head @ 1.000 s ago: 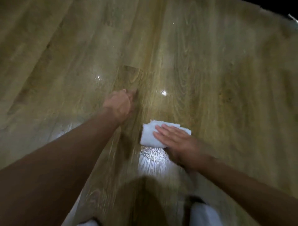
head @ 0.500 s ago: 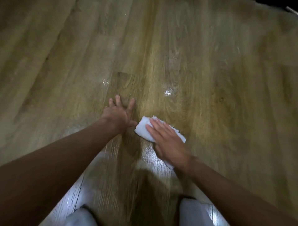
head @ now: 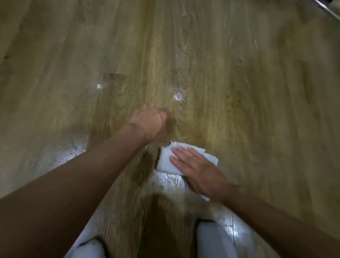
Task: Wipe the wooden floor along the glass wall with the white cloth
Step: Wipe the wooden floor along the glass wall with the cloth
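Since the earlier frame, left hand (head: 150,122) curled; right hand (head: 197,171), fingers (head: 182,152) spread flat, pressed cloth (head: 166,162) mid-wipe on floor (head: 202,73); next stroke likely needs steady pressure.

Knees (head: 215,241): two, clad in pale bluish-white cloth, at the bottom edge, one left of centre and one right of centre, well apart.
Metal strip (head: 329,10): thin, pale, running diagonally across the top right corner; blurred, kind cannot be told.
Dark area beyond strip (head: 335,1): black, in the far top right corner; contents cannot be told.
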Demonstrator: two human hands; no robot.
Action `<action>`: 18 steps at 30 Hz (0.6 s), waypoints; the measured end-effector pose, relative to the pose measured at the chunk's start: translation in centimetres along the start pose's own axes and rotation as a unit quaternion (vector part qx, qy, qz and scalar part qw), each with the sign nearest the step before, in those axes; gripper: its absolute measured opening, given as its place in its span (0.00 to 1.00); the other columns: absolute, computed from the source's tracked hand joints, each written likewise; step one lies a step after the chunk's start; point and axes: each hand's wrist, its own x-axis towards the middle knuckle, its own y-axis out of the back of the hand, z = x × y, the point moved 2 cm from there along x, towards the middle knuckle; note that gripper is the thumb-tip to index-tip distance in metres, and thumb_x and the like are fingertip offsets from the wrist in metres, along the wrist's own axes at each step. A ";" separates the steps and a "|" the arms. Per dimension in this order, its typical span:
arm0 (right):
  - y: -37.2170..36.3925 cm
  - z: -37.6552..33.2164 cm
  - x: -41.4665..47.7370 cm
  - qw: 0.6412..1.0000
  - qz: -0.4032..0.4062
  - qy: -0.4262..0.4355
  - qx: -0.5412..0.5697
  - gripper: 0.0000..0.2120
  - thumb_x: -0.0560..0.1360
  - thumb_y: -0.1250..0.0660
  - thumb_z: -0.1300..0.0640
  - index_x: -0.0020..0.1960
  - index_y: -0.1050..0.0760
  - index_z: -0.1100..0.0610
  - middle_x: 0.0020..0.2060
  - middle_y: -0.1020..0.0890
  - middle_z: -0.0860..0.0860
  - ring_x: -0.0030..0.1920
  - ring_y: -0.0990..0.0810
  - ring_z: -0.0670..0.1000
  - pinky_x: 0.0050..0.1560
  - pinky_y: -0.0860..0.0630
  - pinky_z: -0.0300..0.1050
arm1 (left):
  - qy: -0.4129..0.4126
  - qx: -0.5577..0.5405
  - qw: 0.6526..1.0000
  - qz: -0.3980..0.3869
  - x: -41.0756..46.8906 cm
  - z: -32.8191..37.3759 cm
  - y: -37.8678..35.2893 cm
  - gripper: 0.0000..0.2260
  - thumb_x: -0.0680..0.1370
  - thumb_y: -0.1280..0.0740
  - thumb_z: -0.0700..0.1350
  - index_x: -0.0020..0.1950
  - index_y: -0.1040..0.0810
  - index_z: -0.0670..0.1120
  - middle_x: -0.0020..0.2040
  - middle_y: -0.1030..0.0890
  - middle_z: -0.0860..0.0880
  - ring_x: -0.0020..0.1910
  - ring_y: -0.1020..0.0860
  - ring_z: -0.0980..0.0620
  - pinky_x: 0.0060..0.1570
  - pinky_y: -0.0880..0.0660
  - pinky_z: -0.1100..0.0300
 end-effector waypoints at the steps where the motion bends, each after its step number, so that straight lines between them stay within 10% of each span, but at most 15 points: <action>1: 0.8 1.6 -0.7 1.000 0.003 0.000 -0.003 0.23 0.77 0.46 0.62 0.72 0.35 0.60 0.72 0.34 0.58 0.74 0.38 0.54 0.76 0.48 0.48 | -0.003 0.040 0.999 -0.012 0.3 0.9 0.2 0.22 0.82 0.47 0.45 0.77 0.42 0.51 0.70 0.32 0.39 0.71 0.35 0.37 0.69 0.38 0.46; 8: 4.0 9.5 3.6 0.894 0.182 -0.410 0.013 0.27 0.76 0.44 0.67 0.75 0.43 0.63 0.76 0.43 0.60 0.77 0.47 0.56 0.77 0.53 0.50 | -0.058 0.122 0.991 -0.018 0.9 3.2 -1.9 0.24 0.83 0.53 0.50 0.75 0.41 0.39 0.78 0.57 0.38 0.77 0.52 0.39 0.67 0.39 0.34; 15: 1.3 3.0 -2.7 0.993 0.030 -0.112 -0.003 0.24 0.79 0.47 0.61 0.74 0.40 0.61 0.75 0.40 0.56 0.76 0.45 0.52 0.76 0.50 0.48 | -0.057 0.075 0.994 -0.057 1.5 4.7 -0.8 0.47 0.64 0.31 0.69 0.74 0.38 0.43 0.77 0.52 0.36 0.76 0.48 0.37 0.67 0.38 0.35; 18: 3.8 8.6 -3.2 0.987 0.052 -0.153 0.010 0.21 0.80 0.45 0.65 0.73 0.38 0.60 0.73 0.38 0.58 0.74 0.40 0.56 0.75 0.48 0.48 | -0.049 0.083 0.992 -0.075 1.8 5.5 -0.8 0.49 0.63 0.27 0.66 0.76 0.43 0.45 0.76 0.54 0.32 0.75 0.49 0.33 0.67 0.39 0.33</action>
